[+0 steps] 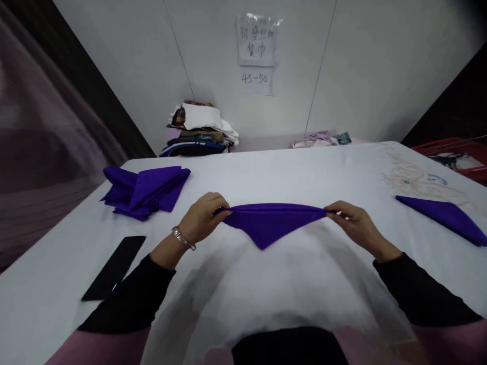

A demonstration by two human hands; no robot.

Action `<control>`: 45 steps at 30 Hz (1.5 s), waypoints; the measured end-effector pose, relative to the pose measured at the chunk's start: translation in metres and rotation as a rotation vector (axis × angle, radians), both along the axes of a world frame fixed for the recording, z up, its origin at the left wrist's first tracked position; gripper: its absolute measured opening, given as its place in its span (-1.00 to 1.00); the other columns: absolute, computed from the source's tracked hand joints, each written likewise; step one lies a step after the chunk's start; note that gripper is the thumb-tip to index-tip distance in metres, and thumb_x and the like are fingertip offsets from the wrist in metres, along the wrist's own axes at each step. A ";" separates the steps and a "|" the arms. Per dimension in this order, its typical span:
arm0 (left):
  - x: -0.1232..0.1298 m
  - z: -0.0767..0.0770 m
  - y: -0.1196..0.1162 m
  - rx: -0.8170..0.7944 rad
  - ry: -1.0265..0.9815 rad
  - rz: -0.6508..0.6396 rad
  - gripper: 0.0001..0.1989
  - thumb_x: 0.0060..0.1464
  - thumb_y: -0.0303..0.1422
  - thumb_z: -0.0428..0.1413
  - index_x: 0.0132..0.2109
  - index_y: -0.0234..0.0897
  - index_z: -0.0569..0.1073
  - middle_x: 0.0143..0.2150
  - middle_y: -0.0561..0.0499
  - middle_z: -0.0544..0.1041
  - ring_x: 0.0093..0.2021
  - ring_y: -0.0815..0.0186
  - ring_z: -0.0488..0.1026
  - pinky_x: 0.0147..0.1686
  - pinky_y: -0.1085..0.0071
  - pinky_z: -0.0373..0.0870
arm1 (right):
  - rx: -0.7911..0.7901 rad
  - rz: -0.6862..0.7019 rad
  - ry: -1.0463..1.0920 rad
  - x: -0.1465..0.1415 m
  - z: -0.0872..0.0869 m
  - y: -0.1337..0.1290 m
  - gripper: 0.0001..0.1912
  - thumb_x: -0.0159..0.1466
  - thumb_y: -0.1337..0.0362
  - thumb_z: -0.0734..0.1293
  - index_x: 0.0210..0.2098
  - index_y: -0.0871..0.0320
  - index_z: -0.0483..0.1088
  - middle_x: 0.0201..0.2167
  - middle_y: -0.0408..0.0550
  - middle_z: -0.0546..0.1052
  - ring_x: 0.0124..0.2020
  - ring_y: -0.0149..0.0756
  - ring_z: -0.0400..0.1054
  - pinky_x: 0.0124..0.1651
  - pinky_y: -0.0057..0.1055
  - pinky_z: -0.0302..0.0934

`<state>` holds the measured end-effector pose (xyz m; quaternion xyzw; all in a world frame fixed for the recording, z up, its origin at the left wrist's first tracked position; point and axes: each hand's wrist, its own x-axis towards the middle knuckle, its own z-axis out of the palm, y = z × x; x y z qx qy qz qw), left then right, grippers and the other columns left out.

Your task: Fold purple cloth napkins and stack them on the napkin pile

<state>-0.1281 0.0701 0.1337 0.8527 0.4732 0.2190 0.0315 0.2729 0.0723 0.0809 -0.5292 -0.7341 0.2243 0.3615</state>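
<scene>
I watch left hand (201,217), right hand (353,223), fingers clamped on smooth, triangular purple cloth (266,223), rumpled heap (146,190) left of it, slim folded piece (445,217) right of it

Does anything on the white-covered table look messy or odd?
I see no spill or damage. The purple pile on the left looks untidy, its corners jutting out unevenly, compared with the neater folded purple cloth on the right. The flat black object also stands out among the cloths.
</scene>
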 end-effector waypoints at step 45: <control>0.012 -0.108 -0.073 0.048 0.201 -0.076 -0.79 0.15 -0.50 -0.06 -0.21 -0.26 0.46 -0.32 -0.02 0.46 -0.26 0.28 0.34 -0.23 0.26 0.30 | 0.209 0.174 -0.702 -0.004 -0.097 -0.077 -0.34 0.30 0.03 0.14 0.30 0.12 -0.11 0.26 0.13 0.09 0.25 -0.04 -0.03 0.18 0.08 -0.10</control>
